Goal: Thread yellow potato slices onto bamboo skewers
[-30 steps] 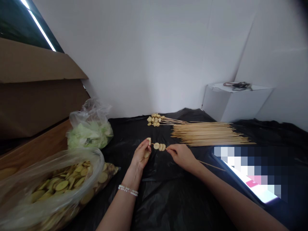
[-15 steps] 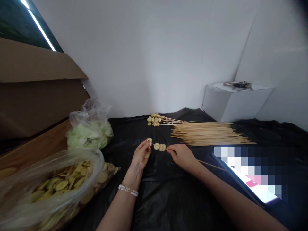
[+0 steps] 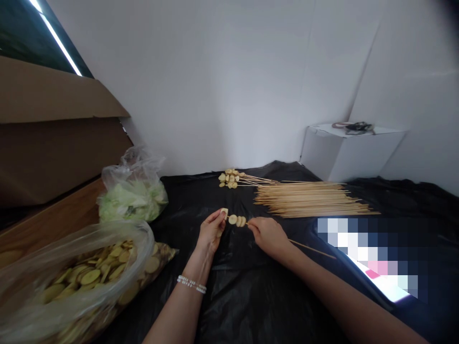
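On my feed, the left hand [image 3: 211, 231] pinches a slice [image 3: 224, 213] at the tip of a skewer [image 3: 311, 249]; the right hand [image 3: 268, 234] pinches its shaft behind threaded slices [image 3: 233, 219], presumably for steadiness. The open bag [image 3: 147, 242] sits left, likely for reach.

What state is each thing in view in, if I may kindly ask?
Left hand: pinching a slice
Right hand: gripping the held skewer
Held skewer: partly threaded, several slices on it
Loaded skewers: piled, slices at one end
Bare skewers: lying side by side
Bag of slices: open
Bag of pale greens: top bunched up
Phone-like screen: lit
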A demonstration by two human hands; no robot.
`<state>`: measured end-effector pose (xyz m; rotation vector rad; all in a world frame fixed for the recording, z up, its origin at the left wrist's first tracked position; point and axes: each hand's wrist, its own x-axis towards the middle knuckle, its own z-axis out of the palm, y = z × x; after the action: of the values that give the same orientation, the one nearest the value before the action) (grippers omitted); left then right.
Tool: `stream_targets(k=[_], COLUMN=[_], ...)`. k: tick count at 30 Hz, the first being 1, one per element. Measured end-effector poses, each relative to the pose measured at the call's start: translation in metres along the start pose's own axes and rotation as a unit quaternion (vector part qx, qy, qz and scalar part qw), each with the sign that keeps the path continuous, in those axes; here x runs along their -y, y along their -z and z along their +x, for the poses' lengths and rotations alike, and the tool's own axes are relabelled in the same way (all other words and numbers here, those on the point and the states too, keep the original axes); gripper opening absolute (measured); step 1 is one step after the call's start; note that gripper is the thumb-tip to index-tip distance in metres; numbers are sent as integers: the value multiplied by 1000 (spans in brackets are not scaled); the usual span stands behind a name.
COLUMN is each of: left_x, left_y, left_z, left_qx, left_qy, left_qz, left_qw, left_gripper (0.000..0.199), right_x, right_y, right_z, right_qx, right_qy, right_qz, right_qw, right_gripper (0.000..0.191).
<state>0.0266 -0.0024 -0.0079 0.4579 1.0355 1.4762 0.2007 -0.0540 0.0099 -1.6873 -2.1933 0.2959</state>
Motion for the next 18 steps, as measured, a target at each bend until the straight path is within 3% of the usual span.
stream_targets(k=[6, 14, 18], left_x=[0, 3, 5], left_y=[-2, -2, -1], left_z=[-4, -5, -4], left_qx=[-2, 10, 18], left_qy=[5, 0, -7], left_qz=[1, -1, -2], left_qw=[1000, 1000, 1000], left_gripper=[14, 15, 17], right_x=[0, -1, -4], right_y=[-1, -5, -7], right_z=[-1, 0, 2], right_qx=[-23, 7, -18], right_qy=[-3, 1, 1], right_qz=[-10, -15, 20], right_qw=[1000, 1000, 1000], right_gripper=[17, 22, 18])
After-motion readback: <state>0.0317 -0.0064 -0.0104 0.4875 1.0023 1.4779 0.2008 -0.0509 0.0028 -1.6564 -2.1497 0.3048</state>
